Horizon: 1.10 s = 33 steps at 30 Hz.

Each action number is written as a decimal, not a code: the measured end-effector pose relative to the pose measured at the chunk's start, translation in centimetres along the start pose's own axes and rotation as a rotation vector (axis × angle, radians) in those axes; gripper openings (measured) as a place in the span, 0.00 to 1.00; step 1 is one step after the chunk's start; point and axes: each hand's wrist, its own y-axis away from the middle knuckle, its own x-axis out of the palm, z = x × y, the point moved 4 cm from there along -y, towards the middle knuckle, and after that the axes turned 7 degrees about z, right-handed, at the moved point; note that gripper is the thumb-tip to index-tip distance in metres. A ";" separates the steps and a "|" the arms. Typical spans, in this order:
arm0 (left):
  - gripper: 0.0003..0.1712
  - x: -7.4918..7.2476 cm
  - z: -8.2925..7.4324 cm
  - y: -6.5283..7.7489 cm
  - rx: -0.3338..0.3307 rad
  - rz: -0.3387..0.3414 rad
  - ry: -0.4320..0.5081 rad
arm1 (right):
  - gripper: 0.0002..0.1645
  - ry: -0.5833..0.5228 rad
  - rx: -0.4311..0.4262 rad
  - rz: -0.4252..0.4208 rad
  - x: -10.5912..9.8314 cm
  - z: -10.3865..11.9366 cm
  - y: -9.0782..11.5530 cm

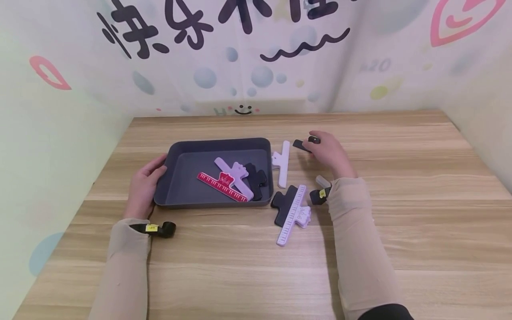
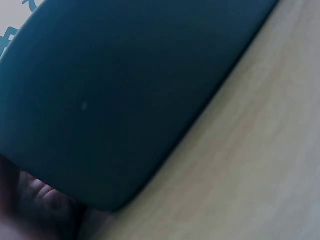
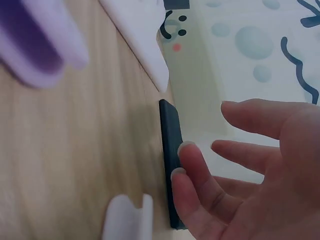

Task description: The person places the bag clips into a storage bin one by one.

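Observation:
My left hand [image 1: 144, 186] grips the left end of a dark grey rectangular tray [image 1: 214, 206]. In the left wrist view, the tray's dark outer wall [image 2: 125, 100] fills much of the picture. My right hand [image 1: 330, 153] is at a black clip [image 1: 302, 145] on the table, back right of the tray. Two fingertips [image 3: 184, 149] meet the clip's long bar [image 3: 171, 160] in the right wrist view, with the other fingers spread. Inside the tray lie a red piano-key clip [image 1: 224, 186], a light purple clip [image 1: 243, 183] and a black clip [image 1: 256, 180].
A white clip [image 1: 284, 164] lies by the tray's right side. Nearer me, a purple piano-key clip [image 1: 294, 218] overlaps another black clip [image 1: 284, 204]. A whitish piece [image 1: 322, 181] shows beside the right wrist. Behind the wooden table [image 1: 220, 266] hangs a printed sheet [image 1: 180, 80].

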 end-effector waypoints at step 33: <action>0.24 0.0 0.1 0.0 -0.019 0.016 -0.001 | 0.28 0.051 -0.035 -0.048 0.1 -0.9 -0.5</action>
